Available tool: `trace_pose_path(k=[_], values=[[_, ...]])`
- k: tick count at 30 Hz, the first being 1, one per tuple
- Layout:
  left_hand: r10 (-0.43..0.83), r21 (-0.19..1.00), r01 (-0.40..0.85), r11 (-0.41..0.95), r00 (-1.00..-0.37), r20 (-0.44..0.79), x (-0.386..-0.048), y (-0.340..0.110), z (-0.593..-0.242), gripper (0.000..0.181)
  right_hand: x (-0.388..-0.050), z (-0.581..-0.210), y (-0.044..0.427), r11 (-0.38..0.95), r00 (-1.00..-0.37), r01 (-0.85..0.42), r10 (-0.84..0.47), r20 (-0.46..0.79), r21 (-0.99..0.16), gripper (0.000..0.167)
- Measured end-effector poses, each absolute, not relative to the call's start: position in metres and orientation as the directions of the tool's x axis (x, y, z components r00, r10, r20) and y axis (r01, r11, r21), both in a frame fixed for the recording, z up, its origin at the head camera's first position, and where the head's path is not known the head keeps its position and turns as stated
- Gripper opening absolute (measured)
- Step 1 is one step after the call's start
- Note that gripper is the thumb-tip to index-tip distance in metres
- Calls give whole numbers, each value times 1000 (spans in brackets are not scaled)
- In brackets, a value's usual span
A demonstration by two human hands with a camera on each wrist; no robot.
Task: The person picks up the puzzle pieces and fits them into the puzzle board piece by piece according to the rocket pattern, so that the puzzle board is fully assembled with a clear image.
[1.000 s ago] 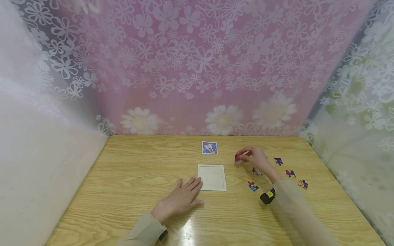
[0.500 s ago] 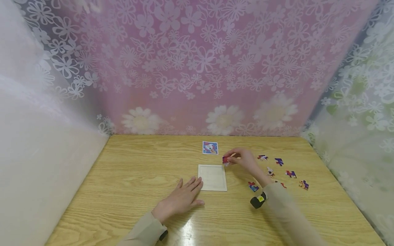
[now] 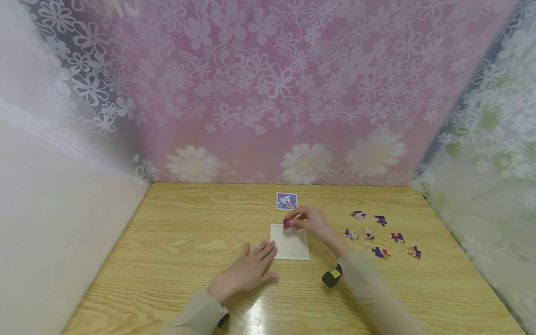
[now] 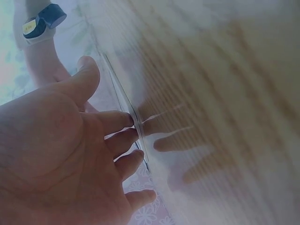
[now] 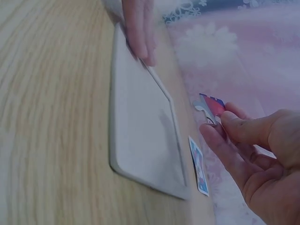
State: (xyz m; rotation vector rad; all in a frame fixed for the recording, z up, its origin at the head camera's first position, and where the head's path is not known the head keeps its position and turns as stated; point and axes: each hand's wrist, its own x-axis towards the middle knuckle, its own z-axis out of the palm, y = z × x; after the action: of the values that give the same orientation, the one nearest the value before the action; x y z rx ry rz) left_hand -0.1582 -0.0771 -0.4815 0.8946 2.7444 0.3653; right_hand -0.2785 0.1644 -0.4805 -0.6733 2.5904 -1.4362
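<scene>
A red and purple puzzle piece [image 3: 286,224] is pinched between the thumb and fingers of my right hand [image 3: 311,223], above the upper part of a white square tray [image 3: 293,246]. The right wrist view shows the piece [image 5: 213,105] held off the surface beside the tray [image 5: 140,117], its red and white face visible. My left hand [image 3: 247,272] lies with straight, spread fingers, their tips on the tray's left edge. In the left wrist view the left hand [image 4: 70,145] touches the thin edge of the tray [image 4: 124,101].
A small picture card [image 3: 286,201] lies behind the tray. Several loose puzzle pieces are spread at the right of the wooden table [image 3: 188,232], among them a purple one [image 3: 380,220] and an orange one [image 3: 414,252]. Flowered cloth [image 3: 268,93] stands behind the table.
My right hand has carried the puzzle piece leftward, from beside the loose pieces to over the tray. The left hand has stayed in place at the tray's edge.
</scene>
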Motion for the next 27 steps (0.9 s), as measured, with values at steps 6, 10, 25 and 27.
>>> trace_pose_path(k=[6, 10, 25, 27], values=[[605, 307, 547, 779, -784, -138, -158, -77, -480, 74, -280, -488, 145, 524, -899, -323, -430, 83, -788, 10], [607, 313, 547, 776, -783, -137, -157, -77, -477, 74, -283, -494, 137, 577, -908, -328, -410, 82, -748, 10], [597, 298, 542, 786, -790, -140, -157, -77, -479, 73, -275, -494, 125, 697, -913, -350, -403, 62, -626, 20], [598, 297, 542, 786, -789, -142, -158, -77, -480, 73, -274, -494, 123, 721, -915, -349, -399, 53, -598, 21]])
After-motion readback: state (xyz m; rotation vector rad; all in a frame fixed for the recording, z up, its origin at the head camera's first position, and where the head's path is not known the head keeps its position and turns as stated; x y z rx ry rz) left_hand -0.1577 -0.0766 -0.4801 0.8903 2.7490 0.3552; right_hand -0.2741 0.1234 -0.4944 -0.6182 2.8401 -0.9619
